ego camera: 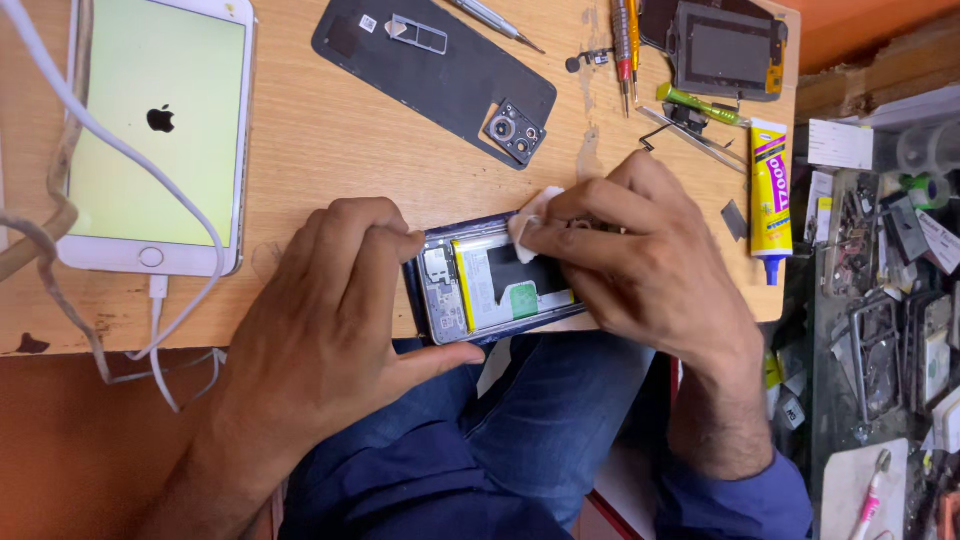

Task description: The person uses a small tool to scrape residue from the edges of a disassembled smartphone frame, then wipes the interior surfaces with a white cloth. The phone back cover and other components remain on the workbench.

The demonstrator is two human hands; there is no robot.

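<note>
Wood bench: opened phone (495,285), battery showing; left hand (330,300) clamps it, right hand (640,265) pinching wipe (530,215).

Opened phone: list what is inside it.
Inside the opened phone lies a white battery with a green patch, plus circuitry at its left end. The right hand, pressing a white wipe, covers the right end.

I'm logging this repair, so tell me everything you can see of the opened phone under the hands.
The opened phone lies flat, back cover off, at the near edge of the wooden table. Its frame looks dark blue. Inside show a pale battery with a yellow strip, a black patch and a green sticker, plus grey circuitry at the left end. The left hand grips that left end; the right hand covers the right end, pressing a small white wipe against its upper edge.
</note>
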